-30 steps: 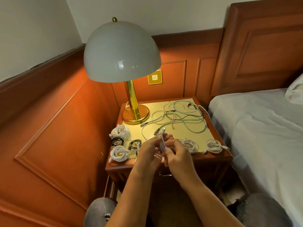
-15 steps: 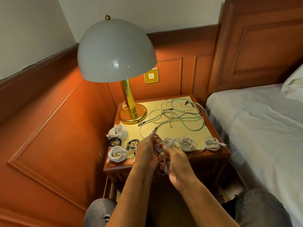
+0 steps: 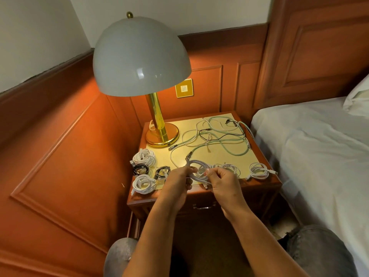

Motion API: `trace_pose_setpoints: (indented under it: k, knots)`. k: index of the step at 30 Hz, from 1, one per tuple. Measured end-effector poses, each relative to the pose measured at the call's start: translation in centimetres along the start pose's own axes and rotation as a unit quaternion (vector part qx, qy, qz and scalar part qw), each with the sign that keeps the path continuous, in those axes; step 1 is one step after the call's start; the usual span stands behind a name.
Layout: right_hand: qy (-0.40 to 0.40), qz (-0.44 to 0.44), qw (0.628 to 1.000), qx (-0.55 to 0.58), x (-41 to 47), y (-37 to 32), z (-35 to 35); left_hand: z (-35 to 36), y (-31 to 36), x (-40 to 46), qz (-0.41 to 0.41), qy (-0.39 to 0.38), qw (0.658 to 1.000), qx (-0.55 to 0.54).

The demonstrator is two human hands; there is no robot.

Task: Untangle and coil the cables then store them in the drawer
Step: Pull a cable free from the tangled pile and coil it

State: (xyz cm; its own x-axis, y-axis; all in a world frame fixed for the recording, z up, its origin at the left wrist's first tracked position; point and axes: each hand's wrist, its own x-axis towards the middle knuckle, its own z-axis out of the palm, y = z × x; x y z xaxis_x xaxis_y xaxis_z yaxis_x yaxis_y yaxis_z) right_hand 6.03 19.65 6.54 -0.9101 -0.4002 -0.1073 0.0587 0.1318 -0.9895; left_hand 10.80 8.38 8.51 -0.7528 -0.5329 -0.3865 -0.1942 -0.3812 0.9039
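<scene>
Both hands (image 3: pixel 201 181) gripping white cable (image 3: pixel 199 168), drawer (image 3: pixel 203 205) closed

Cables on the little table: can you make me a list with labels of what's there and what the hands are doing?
In the hands: left hand and right hand both grip a white cable being looped
Still tangled: green, white and black cables at the back
Already coiled: white coils and black coils at the left, more white coils at the front right
Also there: brass lamp
Drawer: closed
</scene>
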Motion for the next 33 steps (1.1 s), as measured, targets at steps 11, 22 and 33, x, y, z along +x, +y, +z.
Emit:
trace_pose_setpoints:
  k: [11, 22, 33]
  knots:
    - [-0.145, 0.001, 0.988, -0.059, -0.2, -0.6, -2.4, -1.1, -0.2, 0.1, 0.000, 0.038, 0.996, -0.082]
    - [-0.162, -0.039, 0.981, -0.102, -1.3, -1.0, -2.6, -1.3, 0.0, 0.9, -0.016, 0.072, 0.993, -0.092]
    - [-0.061, -0.154, 0.877, -0.451, 1.1, 1.0, -3.4, -2.4, -0.6, 1.7, 0.041, -0.011, 0.950, 0.309]
